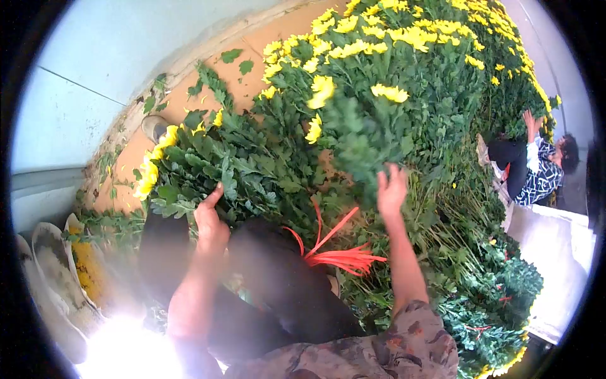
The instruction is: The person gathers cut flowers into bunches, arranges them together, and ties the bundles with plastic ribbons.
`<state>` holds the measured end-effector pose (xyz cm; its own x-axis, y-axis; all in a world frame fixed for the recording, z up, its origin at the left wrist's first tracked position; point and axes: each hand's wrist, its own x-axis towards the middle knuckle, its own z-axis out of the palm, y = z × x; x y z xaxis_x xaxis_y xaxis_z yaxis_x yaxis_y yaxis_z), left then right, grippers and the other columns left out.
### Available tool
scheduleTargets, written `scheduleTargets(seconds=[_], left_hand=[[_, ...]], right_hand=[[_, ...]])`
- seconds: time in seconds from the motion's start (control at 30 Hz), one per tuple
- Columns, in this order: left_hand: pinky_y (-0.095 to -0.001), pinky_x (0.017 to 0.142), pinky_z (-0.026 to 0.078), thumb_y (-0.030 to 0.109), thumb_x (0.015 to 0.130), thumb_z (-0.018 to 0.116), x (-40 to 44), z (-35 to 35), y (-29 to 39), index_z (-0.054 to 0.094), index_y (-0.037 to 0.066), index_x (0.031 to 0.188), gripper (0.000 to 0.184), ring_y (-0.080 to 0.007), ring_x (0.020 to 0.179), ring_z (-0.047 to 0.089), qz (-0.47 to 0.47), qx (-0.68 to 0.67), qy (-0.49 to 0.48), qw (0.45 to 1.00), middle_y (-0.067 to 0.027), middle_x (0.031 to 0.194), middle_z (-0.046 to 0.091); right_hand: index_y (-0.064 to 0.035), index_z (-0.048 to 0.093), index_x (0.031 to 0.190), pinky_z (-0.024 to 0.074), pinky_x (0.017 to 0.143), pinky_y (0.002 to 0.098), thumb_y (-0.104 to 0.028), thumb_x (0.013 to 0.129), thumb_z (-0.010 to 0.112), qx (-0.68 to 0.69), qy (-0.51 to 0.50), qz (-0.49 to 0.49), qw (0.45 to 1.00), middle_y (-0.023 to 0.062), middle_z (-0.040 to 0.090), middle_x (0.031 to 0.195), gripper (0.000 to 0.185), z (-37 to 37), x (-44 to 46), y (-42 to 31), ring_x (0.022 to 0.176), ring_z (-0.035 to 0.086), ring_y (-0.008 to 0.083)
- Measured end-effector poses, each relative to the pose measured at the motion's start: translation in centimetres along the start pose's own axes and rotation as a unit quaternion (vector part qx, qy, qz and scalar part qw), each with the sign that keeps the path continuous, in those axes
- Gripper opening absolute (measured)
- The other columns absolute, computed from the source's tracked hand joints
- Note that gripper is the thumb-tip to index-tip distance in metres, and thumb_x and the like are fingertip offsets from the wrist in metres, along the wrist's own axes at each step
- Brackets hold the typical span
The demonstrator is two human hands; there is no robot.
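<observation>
My left hand [211, 222] is closed round a bunch of yellow chrysanthemums [218, 167], thumb up along the leaves. The bunch lies across my lap, its yellow heads pointing left. My right hand [392, 189] is closed at the lower end of some leafy chrysanthemum stems [360, 136], smeared by motion; their exact number cannot be made out. A bundle of red ties [338, 256] lies by my thigh, between my two arms. A large heap of cut yellow chrysanthemums [435, 95] spreads ahead and to the right of my right hand.
Another person [536, 164] sits at the far right beside the heap, a hand on the flowers. Bunches with red ties [499, 316] lie at the lower right. Loose leaves [231, 55] litter the orange floor by the pale wall [113, 69]. Whitish sacks [53, 265] stand at the left.
</observation>
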<state>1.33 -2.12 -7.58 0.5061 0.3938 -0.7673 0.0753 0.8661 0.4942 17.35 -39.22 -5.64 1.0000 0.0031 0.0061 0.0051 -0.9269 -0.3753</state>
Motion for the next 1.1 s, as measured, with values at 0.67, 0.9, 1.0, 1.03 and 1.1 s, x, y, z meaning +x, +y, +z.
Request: scheduleTargets(seconds=[0.67, 0.9, 1.0, 1.03, 1.1], left_hand=[[-0.0386, 0.088, 0.048, 0.008, 0.08, 0.071, 0.1, 0.5, -0.3, 0.057, 0.001, 0.119, 0.042, -0.0237, 0.099, 0.06, 0.018, 0.036, 0.031, 0.999, -0.0081, 0.114, 0.062], [-0.0377, 0.089, 0.047, 0.01, 0.08, 0.072, -1.8, 2.3, 1.0, 0.059, 0.001, 0.117, 0.041, -0.0228, 0.098, 0.06, -0.024, 0.034, 0.006, 0.999, -0.0076, 0.111, 0.063], [-0.0362, 0.086, 0.047, 0.007, 0.078, 0.073, 0.5, 0.0, -0.2, 0.061, 0.001, 0.113, 0.037, -0.0214, 0.097, 0.06, -0.01, 0.028, 0.047, 0.998, -0.0066, 0.109, 0.064], [-0.0361, 0.086, 0.047, 0.005, 0.078, 0.072, 0.4, -0.1, 0.0, 0.061, 0.001, 0.113, 0.038, -0.0212, 0.097, 0.059, -0.022, 0.02, 0.034, 0.999, -0.0064, 0.11, 0.064], [-0.0347, 0.087, 0.047, 0.003, 0.078, 0.072, -0.3, 1.1, -0.1, 0.061, 0.001, 0.113, 0.036, -0.0207, 0.096, 0.059, 0.001, 0.004, 0.01, 1.0, -0.0059, 0.11, 0.064]], right_hand=[[-0.0042, 0.055, 0.098, 0.0517, 0.067, 0.0414, -0.019, 0.082, 0.059, -0.132, 0.031, -0.303, 0.943, 0.0131, 0.061, 0.089, 0.022, 4.4, 5.1, -4.6, 0.08, 0.062, 0.0296], [0.0033, 0.052, 0.107, 0.05, 0.064, 0.0486, -0.028, 0.095, 0.051, 0.0, -0.1, -0.225, 0.969, 0.023, 0.063, 0.079, 0.034, 4.0, 4.4, -15.1, 0.074, 0.063, 0.0399], [0.0061, 0.056, 0.111, 0.05, 0.075, 0.0467, -0.033, 0.095, 0.051, 0.005, -0.126, -0.18, 0.976, 0.0257, 0.063, 0.091, 0.043, 6.3, 6.1, -11.8, 0.085, 0.063, 0.0402], [0.0054, 0.054, 0.111, 0.0486, 0.07, 0.0457, -0.031, 0.096, 0.051, 0.058, -0.136, -0.18, 0.973, 0.0234, 0.063, 0.085, 0.04, 6.0, 5.9, -11.5, 0.078, 0.062, 0.0391], [0.0048, 0.053, 0.112, 0.0471, 0.066, 0.0447, -0.029, 0.096, 0.05, 0.114, -0.157, -0.187, 0.963, 0.0211, 0.063, 0.078, 0.037, 5.0, 4.7, -11.5, 0.07, 0.061, 0.0379]])
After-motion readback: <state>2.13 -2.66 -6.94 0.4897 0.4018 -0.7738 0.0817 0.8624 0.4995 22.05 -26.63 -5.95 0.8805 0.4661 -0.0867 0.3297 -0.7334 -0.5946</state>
